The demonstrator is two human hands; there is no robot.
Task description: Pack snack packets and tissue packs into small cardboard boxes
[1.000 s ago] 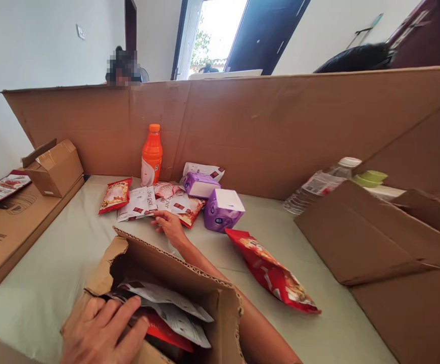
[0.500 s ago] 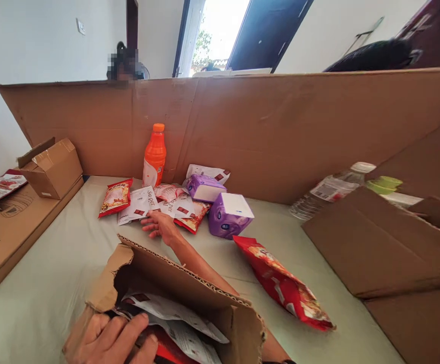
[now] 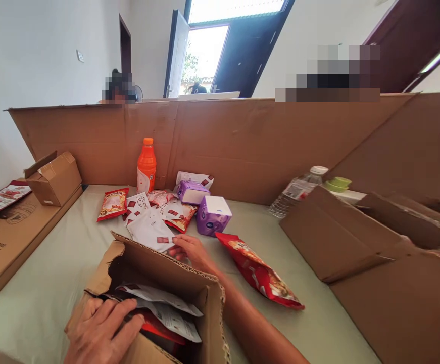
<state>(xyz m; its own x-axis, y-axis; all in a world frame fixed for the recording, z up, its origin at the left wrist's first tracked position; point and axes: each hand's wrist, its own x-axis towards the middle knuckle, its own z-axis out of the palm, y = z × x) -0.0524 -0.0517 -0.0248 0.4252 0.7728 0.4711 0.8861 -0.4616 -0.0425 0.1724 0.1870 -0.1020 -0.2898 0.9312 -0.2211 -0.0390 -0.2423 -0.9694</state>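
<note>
An open cardboard box point(image 3: 189, 270) stands close in front of me, with several white packets point(image 3: 166, 308) and a red one inside. My left hand point(image 3: 104, 328) is closed over its near left edge, fingertips hooked inward. Beyond the box, my right hand point(image 3: 189, 250) pinches the corner of a white pouch point(image 3: 149, 232) with a small dark red label. Behind that pouch lie further white pouches marked "Super Meal" and a red snack bag point(image 3: 112, 204). To the right of my right forearm is a larger red bag point(image 3: 259, 273).
An orange bottle point(image 3: 146, 167) stands before the cardboard wall point(image 3: 220, 136). Two purple tissue packs point(image 3: 212, 216) sit nearby. A clear bottle point(image 3: 297, 191) leans behind cardboard flaps point(image 3: 341, 232) at right. A small carton point(image 3: 55, 179) rests at left. People are beyond the wall.
My right hand has drawn a white pouch from the pile toward me and to the right, beside the box. My left hand stays on the box edge. The view has shifted.
</note>
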